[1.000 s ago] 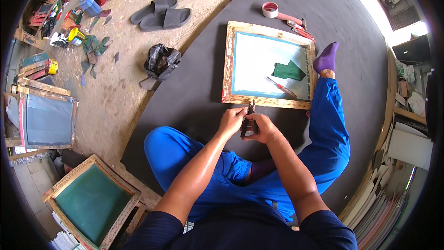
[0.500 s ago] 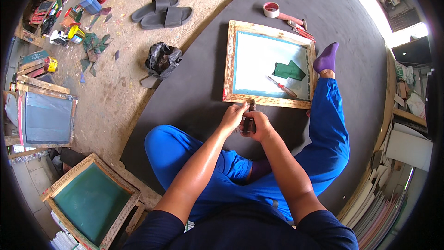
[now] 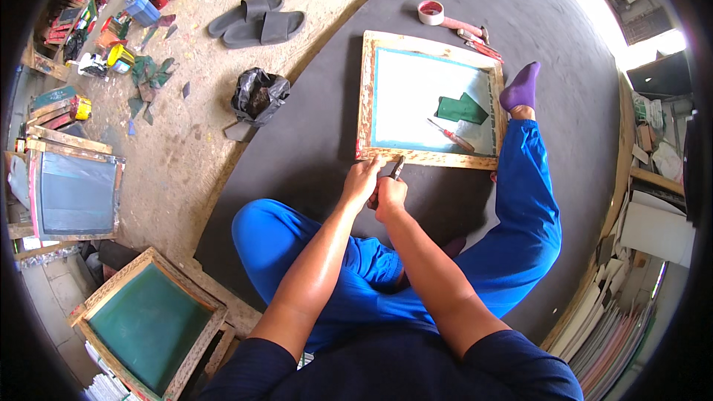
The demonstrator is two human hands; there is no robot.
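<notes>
A screen-printing frame (image 3: pixel 438 160) with a worn wooden border and white mesh lies on the dark surface before me. My left hand (image 3: pixel 361 183) is at its near rail, the fingertips closed at the wood's edge and partly hidden. Just right of it, my right hand (image 3: pixel 390 194) is wrapped round dark pliers (image 3: pixel 399 166), whose head points toward the same rail. Most of the pliers' handles are covered by my fingers. Inside the frame rest a dark green angular piece (image 3: pixel 462 108) and a screwdriver (image 3: pixel 451 135) with a red-and-clear handle.
Beyond the frame are a tape roll (image 3: pixel 431 12), a hammer (image 3: pixel 464 27) and red-handled tools. My purple-socked foot (image 3: pixel 523 87) borders its right side. A black plastic bag (image 3: pixel 258 96) stands at the left edge; sandals (image 3: pixel 264 22), paint tubs and other frames (image 3: pixel 148 327) are on the floor.
My left hand has moved slightly left, away from the pliers and onto the frame's rail. My right hand has shifted left and up, tilting the pliers' head to the right.
</notes>
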